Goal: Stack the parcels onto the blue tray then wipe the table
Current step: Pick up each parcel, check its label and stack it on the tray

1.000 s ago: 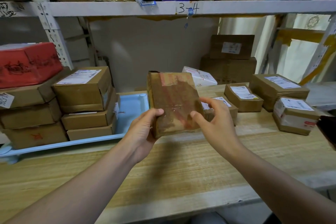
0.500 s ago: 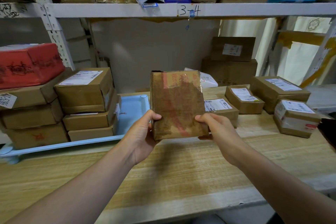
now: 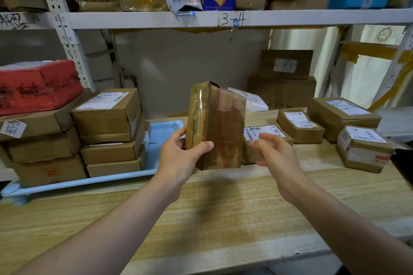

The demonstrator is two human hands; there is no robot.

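My left hand [image 3: 182, 158] grips a taped brown parcel [image 3: 220, 127] by its lower left corner and holds it upright above the wooden table [image 3: 223, 207]. My right hand [image 3: 276, 154] hovers just right of the parcel with loosely spread fingers, holding nothing. The blue tray [image 3: 161, 140] lies at the left with stacked cardboard parcels [image 3: 109, 131] on it. Several labelled parcels [image 3: 299, 125] sit on the table to the right, one [image 3: 362, 147] nearest the right edge.
A red box [image 3: 35, 85] tops a taller stack at the far left. A white shelf board [image 3: 223, 19] with more packages runs overhead. Larger cartons [image 3: 283, 82] and a white pouch [image 3: 252, 100] stand at the back.
My right hand has let go of the parcel and drawn away to the right. The parcel has turned in my left hand so its narrow side faces me.
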